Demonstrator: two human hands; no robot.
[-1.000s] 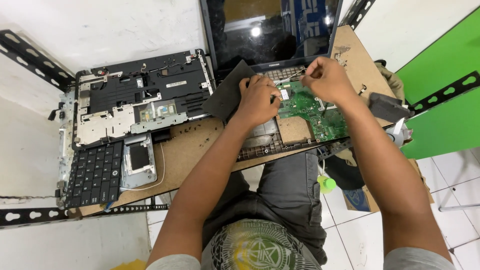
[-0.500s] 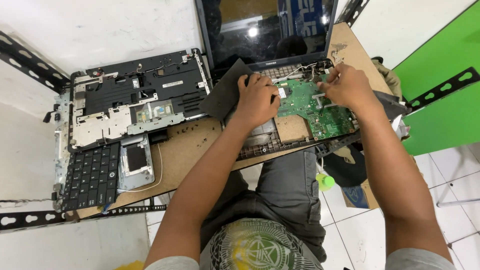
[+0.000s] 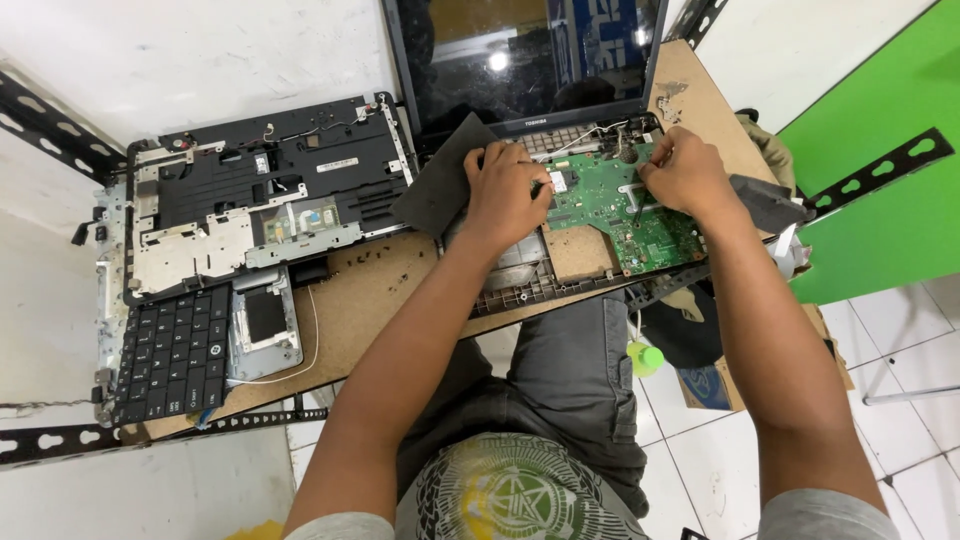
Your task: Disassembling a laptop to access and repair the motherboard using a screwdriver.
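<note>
Brown board bench (image 3: 370, 300) runs from 8 o'clock to 1 o'clock; its near edge overhangs the person's lap, and bare board lies open between the two laptop halves at centre. White tiled floor (image 3: 700, 470) is free at 5 o'clock.

Laptop screen (image 3: 520, 55), dark and glossy, stands at 12 o'clock, hinged to the opened base.

Black top cover (image 3: 260, 195) lies at 10 o'clock, inner side up, its left edge at the bench border.

Black keyboard (image 3: 170, 355) lies at 8 o'clock, just beside a silver drive caddy (image 3: 262, 322).

Laptop base (image 3: 540, 275), cover off, sits at 1 o'clock, front edge level with the bench edge.

Green circuit board (image 3: 620, 215) lies inside the base, toward its right half.

Dark grey sheet (image 3: 440, 185) sits partly under the left wrist side, at 12 o'clock.

Left hand (image 3: 505, 195) rests curled on the base at the circuit board's left edge; what it grips, cannot tell. Right hand (image 3: 685, 175) has fingers pinched together on the circuit board's top right edge.
</note>
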